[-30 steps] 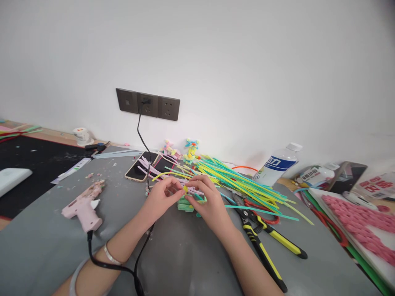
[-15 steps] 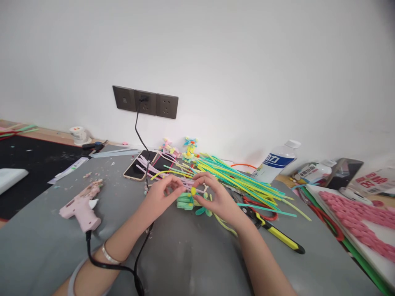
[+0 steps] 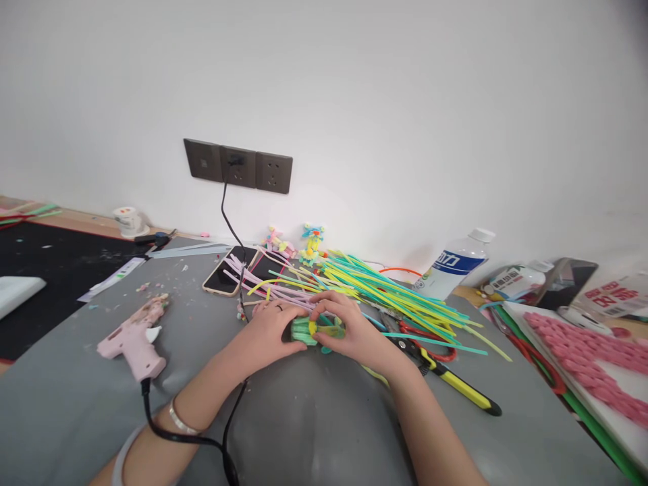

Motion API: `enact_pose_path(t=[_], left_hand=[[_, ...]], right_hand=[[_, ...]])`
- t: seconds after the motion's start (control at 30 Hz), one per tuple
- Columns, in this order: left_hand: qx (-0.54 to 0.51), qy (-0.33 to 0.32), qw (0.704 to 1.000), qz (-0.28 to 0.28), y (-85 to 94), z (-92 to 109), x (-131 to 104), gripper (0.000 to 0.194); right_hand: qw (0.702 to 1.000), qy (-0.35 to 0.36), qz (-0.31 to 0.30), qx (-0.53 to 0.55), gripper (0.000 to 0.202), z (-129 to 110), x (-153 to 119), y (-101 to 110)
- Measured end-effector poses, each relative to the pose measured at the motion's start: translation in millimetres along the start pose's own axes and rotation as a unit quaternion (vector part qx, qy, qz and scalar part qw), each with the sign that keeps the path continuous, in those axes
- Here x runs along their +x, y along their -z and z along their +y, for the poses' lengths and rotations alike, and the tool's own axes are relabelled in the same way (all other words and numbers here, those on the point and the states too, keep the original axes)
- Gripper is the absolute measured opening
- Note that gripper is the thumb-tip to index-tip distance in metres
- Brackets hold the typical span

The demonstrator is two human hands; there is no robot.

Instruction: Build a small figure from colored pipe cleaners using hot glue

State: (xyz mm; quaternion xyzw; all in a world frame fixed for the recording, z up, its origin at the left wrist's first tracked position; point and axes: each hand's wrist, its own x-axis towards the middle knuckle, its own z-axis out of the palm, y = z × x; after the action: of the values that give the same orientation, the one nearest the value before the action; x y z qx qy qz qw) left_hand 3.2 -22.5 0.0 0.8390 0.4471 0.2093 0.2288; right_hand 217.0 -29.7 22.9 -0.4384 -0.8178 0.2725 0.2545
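Observation:
A small green pipe-cleaner bundle (image 3: 302, 331) lies low over the grey mat, with my left hand (image 3: 271, 335) curled around its left side, thumb below and fingers above. Against its right end, a yellow pipe-cleaner piece (image 3: 312, 328) is pinched by my right hand (image 3: 352, 331). Part of both pieces is hidden behind the fingers. Just behind my hands spread loose lilac pipe cleaners (image 3: 276, 287) and a heap of yellow and teal pipe cleaners (image 3: 395, 297).
To the left lies a pink glue gun (image 3: 134, 341), its black cable crossing my left forearm. Yellow-handled pliers (image 3: 455, 388) are right of my right hand. Farther back are a phone (image 3: 230, 270), pipe-cleaner figures (image 3: 311, 243) and a bottle (image 3: 450, 266) by the wall.
My left hand has lowered and closed around the green bundle. My right hand has shifted slightly down, bringing the yellow piece against the bundle's right end.

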Motion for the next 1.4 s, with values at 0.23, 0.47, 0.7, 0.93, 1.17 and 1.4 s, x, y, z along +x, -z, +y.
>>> enact_pose_path(t=[0.23, 0.47, 0.7, 0.93, 1.17, 1.4], left_hand=[[-0.021, -0.009, 0.999, 0.022, -2.4, 1, -1, 0.035], [-0.045, 0.004, 0.997, 0.067, 1.9, 2, 1, 0.035], [-0.072, 0.011, 0.983, 0.17, 6.5, 5, 1, 0.032], [-0.117, 0.034, 0.966, 0.228, 7.7, 11, 0, 0.026], [-0.139, 0.077, 0.953, 0.257, 6.9, 9, 2, 0.027], [-0.137, 0.063, 0.96, 0.237, 2.9, 7, 2, 0.028]], right_hand=[[0.999, 0.015, -0.001, 0.028, 0.028, 3, -2, 3], [0.992, 0.025, 0.102, 0.07, 0.037, 8, -2, 9], [0.927, -0.049, 0.35, 0.122, 0.021, 9, 4, 5], [0.902, -0.072, 0.346, 0.25, 0.036, 3, 10, -14], [0.924, -0.1, 0.205, 0.308, 0.046, -9, 10, -26], [0.924, -0.116, 0.088, 0.353, 0.048, -10, 13, -39]])
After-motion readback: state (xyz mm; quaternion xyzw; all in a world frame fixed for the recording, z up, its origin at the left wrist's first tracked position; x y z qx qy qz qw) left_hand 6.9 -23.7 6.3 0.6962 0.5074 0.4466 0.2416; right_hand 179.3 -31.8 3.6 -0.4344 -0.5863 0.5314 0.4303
